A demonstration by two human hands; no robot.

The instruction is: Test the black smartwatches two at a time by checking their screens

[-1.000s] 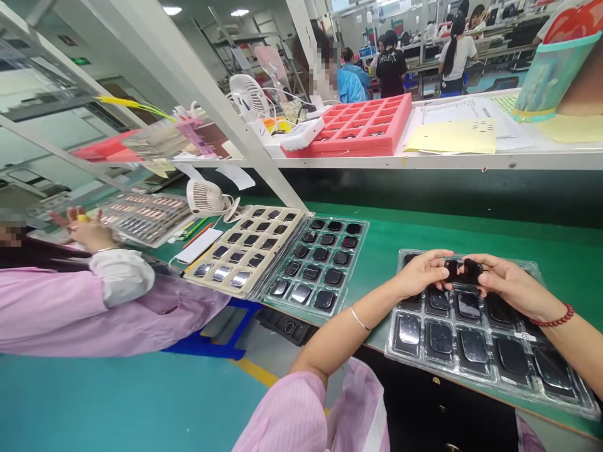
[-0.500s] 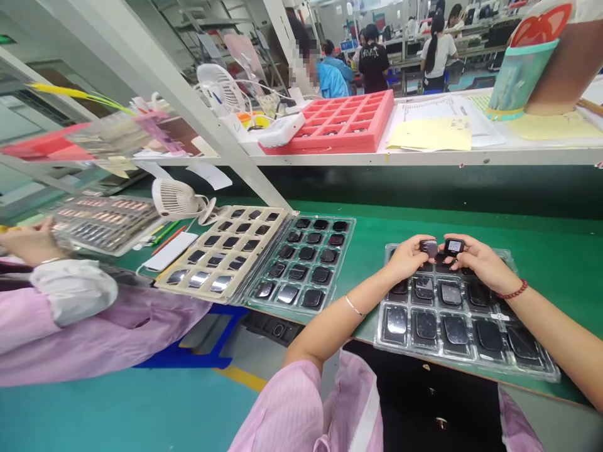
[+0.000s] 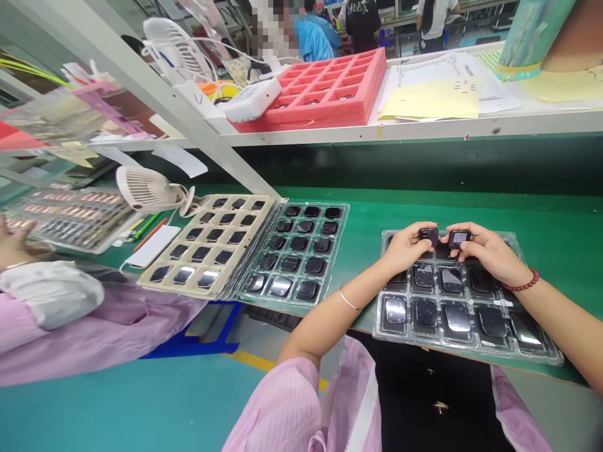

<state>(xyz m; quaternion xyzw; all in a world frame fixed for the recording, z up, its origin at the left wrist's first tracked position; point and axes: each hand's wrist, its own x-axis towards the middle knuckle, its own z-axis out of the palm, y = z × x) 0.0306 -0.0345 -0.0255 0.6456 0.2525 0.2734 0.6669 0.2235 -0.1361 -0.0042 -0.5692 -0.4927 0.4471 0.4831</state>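
Both my hands are above a clear plastic tray with dark, rounded-square pieces in its pockets. My left hand pinches a small black rounded-square piece like a smartwatch body between thumb and fingers. In my right hand is a similar black smartwatch body, with a pale square code or label facing me. The two pieces are side by side, a small gap between them. My hands and forearms cover part of the tray's back rows.
To the left lie a second clear tray and a beige tray, both filled with dark pieces. A small white fan stands behind. A shelf crosses above the bench, bearing a red foam tray. A co-worker's hand is far left.
The camera view has tipped downward and shifted. Both hands still hold their pieces close together; the right piece has turned slightly. The co-worker's hand at far left has moved toward the frame edge.
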